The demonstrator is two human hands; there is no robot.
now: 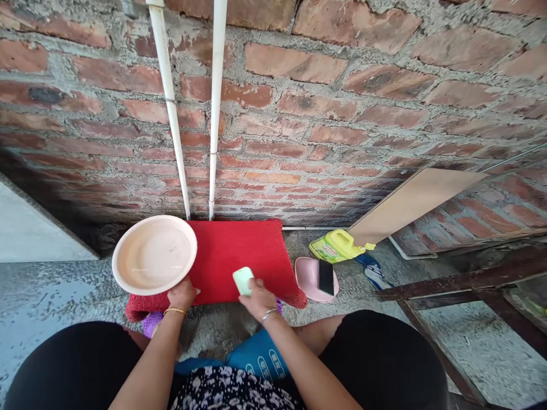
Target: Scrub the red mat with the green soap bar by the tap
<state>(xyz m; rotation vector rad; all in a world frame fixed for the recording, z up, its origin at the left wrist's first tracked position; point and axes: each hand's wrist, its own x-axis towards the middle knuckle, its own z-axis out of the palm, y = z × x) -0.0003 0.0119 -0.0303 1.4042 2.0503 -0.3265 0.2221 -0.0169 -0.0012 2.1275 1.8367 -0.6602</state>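
A red mat lies before me, its near edge close to my knees. My left hand rests on that edge beside the rim of a pale pink basin; its thumb points out to the right, and its fingertips are partly hidden. The basin holds shallow, clear water. Over the right part of the mat, my right hand is closed on a pale green rounded bar. Whether the bar is soap or the back of a brush, I cannot tell.
Right of the mat sit a pink tray with a dark phone and a yellow detergent jug. A wooden frame stands farther right. Two white pipes run down the brick wall. The floor is wet.
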